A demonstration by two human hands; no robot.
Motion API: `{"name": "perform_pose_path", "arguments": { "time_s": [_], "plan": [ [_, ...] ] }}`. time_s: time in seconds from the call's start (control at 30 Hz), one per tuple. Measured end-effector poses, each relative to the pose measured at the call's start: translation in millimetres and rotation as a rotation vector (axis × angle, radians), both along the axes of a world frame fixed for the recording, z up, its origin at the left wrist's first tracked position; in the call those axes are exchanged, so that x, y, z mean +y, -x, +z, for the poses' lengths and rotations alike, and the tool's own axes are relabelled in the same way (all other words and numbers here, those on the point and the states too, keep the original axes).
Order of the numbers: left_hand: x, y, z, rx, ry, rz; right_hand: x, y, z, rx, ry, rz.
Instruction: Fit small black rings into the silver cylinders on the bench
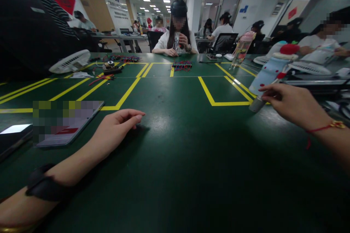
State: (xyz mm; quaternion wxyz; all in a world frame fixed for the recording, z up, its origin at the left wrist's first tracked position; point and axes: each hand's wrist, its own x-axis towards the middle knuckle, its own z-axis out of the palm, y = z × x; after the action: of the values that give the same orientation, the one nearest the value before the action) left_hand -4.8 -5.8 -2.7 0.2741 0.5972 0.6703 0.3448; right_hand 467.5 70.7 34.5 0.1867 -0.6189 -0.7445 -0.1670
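My left hand (pixel 119 125) rests on the dark green table (pixel 169 167), thumb close against the curled fingers, with nothing visible in them. A phone or tablet with a pale screen (pixel 84 118) lies just left of it. On the right, my right hand (pixel 294 103) pinches a small silver-grey cylinder (pixel 256 105) between thumb and fingers. The cylinder is tilted, low over the table or touching it; I cannot tell which. Directly behind it stands a light blue bottle (pixel 269 72) with a red top.
Yellow tape (pixel 232 103) marks outlines on the table. Farther back lie bundles of red and dark wired parts (pixel 182 66), a white fan (pixel 70 62) and a clear bottle with a pink lid (pixel 242 49). A second phone (pixel 13 140) is at far left. Across sits a person (pixel 177 40).
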Motion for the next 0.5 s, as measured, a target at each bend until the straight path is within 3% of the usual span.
{"name": "perform_pose_path", "arguments": {
  "time_s": [0.3,0.5],
  "plan": [
    [1.1,1.1,-1.0,0.018,-0.007,-0.01,-4.7,4.8,4.6,0.059,-0.062,-0.026],
    [0.8,0.0,-0.8,0.016,-0.006,0.002,1.3,2.3,-5.5,0.094,-0.101,-0.009]
  ]
}}
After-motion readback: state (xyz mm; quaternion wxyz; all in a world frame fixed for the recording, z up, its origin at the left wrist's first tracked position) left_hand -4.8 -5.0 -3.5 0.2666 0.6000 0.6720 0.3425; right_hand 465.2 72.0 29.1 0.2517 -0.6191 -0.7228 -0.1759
